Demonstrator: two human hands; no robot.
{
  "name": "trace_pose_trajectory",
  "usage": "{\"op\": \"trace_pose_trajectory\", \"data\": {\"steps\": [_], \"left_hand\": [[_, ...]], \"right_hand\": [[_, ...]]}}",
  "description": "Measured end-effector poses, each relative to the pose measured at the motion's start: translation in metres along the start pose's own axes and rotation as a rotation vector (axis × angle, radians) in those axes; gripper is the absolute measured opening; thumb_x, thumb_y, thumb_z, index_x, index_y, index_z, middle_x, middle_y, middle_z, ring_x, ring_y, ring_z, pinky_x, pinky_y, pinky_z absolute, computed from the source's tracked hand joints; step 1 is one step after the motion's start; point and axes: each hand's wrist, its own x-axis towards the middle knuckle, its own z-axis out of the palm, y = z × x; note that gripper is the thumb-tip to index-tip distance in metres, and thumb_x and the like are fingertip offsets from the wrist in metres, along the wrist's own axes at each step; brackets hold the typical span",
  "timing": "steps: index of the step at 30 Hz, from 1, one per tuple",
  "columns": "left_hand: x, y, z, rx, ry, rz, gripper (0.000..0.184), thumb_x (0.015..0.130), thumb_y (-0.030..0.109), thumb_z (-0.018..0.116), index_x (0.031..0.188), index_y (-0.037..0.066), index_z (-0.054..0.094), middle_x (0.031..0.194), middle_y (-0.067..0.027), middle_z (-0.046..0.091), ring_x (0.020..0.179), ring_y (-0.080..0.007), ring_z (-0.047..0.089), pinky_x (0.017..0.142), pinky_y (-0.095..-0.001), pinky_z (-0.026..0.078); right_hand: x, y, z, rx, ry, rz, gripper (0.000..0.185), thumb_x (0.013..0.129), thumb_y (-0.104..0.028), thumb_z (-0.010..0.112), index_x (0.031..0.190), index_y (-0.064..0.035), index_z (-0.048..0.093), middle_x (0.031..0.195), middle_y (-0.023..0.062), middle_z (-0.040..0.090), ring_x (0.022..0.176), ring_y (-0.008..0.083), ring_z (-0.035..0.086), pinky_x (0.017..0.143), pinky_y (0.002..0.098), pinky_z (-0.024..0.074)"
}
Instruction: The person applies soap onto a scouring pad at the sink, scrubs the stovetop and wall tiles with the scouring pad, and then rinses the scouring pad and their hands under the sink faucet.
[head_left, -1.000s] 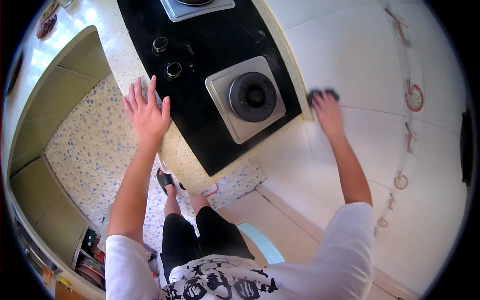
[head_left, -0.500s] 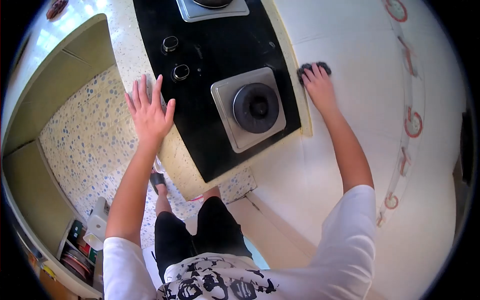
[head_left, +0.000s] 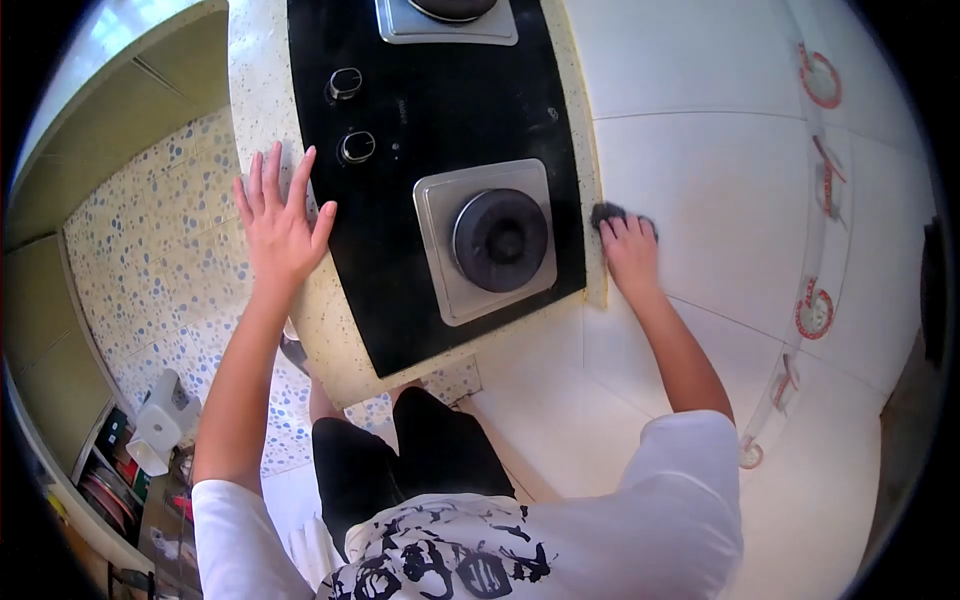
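My left hand (head_left: pixel 282 222) lies flat with its fingers spread on the speckled countertop (head_left: pixel 355 360), beside the black glass gas stove (head_left: pixel 400 250). Under the curled fingers of my right hand (head_left: pixel 632 258) is a dark scouring pad (head_left: pixel 608 214), pressed to the white tiled wall (head_left: pixel 700 180) just past the counter's back edge. Part of the pad is covered by the fingers. Between my hands sits the near burner (head_left: pixel 500 240) on its square metal plate, with two control knobs (head_left: pixel 357 147) nearer my left hand.
A second burner (head_left: pixel 455 8) is cut off at the top. Along the wall runs a strip with red-and-white patterns (head_left: pixel 815 308). At lower left stand a white plastic stool (head_left: pixel 165 420) and a shelf of items (head_left: pixel 110 480). Pebble-patterned floor (head_left: pixel 150 250) shows left of the counter.
My right hand and the pad have moved along the wall, nearer to my body. My left hand stays flat on the counter. The whole view has shifted slightly.
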Motion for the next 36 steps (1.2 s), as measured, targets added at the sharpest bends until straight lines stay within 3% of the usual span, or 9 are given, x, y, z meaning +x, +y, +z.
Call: {"op": "trace_pose_trajectory", "data": {"steps": [3,7,11,16,19,25,29,32,36], "left_hand": [[0.002,0.0,0.001,0.0,0.01,-0.003,0.065,0.1,0.054,0.055,0.159,0.03,0.048,0.169,-0.012,0.035,0.158,-0.0373,0.027,0.129,-0.061,0.011],[0.002,0.0,0.002,-0.012,0.023,-0.01,0.065,0.099,0.055,0.055,0.159,0.03,0.048,0.168,-0.0124,0.036,0.158,-0.0373,0.027,0.129,-0.0607,0.011],[0.003,0.0,0.002,0.009,0.02,-0.004,0.065,0.099,0.055,0.055,0.159,0.03,0.049,0.168,-0.0127,0.037,0.158,-0.0372,0.027,0.129,-0.0601,0.011],[0.002,-0.001,0.001,-0.014,0.031,0.003,0.064,0.099,0.055,0.055,0.158,0.029,0.05,0.168,-0.0128,0.037,0.158,-0.0368,0.027,0.129,-0.0598,0.012],[0.002,-0.001,0.001,-0.013,0.021,0.001,0.064,0.099,0.055,0.055,0.158,0.029,0.05,0.168,-0.0128,0.036,0.158,-0.0366,0.027,0.129,-0.06,0.012],[0.002,0.001,0.0,0.028,-0.004,0.0,0.065,0.102,0.055,0.047,0.161,0.027,0.046,0.17,-0.0139,0.033,0.159,-0.0367,0.024,0.13,-0.0584,0.009],[0.003,0.0,0.001,0.05,0.0,0.003,0.064,0.102,0.054,0.047,0.16,0.027,0.047,0.17,-0.0141,0.033,0.159,-0.0371,0.025,0.13,-0.059,0.01],[0.001,0.0,0.0,0.044,-0.001,0.003,0.064,0.102,0.054,0.047,0.16,0.026,0.047,0.17,-0.0144,0.033,0.159,-0.0376,0.025,0.13,-0.0592,0.01],[0.002,-0.002,0.001,0.001,0.013,0.002,0.066,0.099,0.056,0.052,0.158,0.027,0.05,0.169,-0.0134,0.035,0.158,-0.0373,0.026,0.129,-0.0601,0.01]], "right_hand": [[0.057,0.019,0.005,-0.011,0.118,-0.051,0.028,0.088,-0.013,0.064,0.113,-0.0075,0.075,0.102,0.0064,0.068,0.104,0.0255,0.061,0.092,0.0403,0.0485],[0.13,0.047,0.015,-0.041,0.189,-0.028,0.029,0.089,-0.013,0.062,0.115,-0.0092,0.074,0.121,0.0037,0.07,0.107,0.0243,0.061,0.093,0.0404,0.0482],[0.111,0.041,0.021,-0.004,0.146,-0.062,0.026,0.089,-0.012,0.062,0.112,-0.0093,0.075,0.133,0.0017,0.069,0.109,0.0229,0.061,0.095,0.0415,0.0477],[0.001,-0.004,0.026,-0.046,-0.137,-0.192,0.027,0.085,-0.016,0.065,0.109,-0.0069,0.075,0.116,0.0039,0.069,0.108,0.0237,0.06,0.09,0.0415,0.0465],[-0.01,-0.016,0.023,-0.017,0.01,-0.19,0.024,0.085,-0.017,0.064,0.105,-0.008,0.074,0.111,0.0035,0.068,0.106,0.0229,0.059,0.088,0.0412,0.046],[0.118,0.031,0.029,-0.148,0.168,-0.159,0.013,0.087,-0.015,0.062,0.096,-0.0119,0.071,0.108,0.0018,0.067,0.105,0.022,0.06,0.084,0.0403,0.0455],[0.164,0.042,0.029,-0.101,0.158,-0.051,0.016,0.089,-0.015,0.063,0.101,-0.0124,0.072,0.114,-0.0006,0.07,0.11,0.0218,0.061,0.088,0.0412,0.0452],[0.105,0.03,0.033,-0.104,0.098,-0.091,0.02,0.091,-0.017,0.064,0.107,-0.0116,0.075,0.128,0.0002,0.071,0.118,0.0235,0.059,0.097,0.0455,0.0448],[-0.026,-0.007,0.023,0.045,-0.074,-0.15,0.025,0.088,-0.02,0.068,0.11,-0.0103,0.076,0.126,-0.0001,0.07,0.122,0.0247,0.058,0.097,0.047,0.0447]]}}
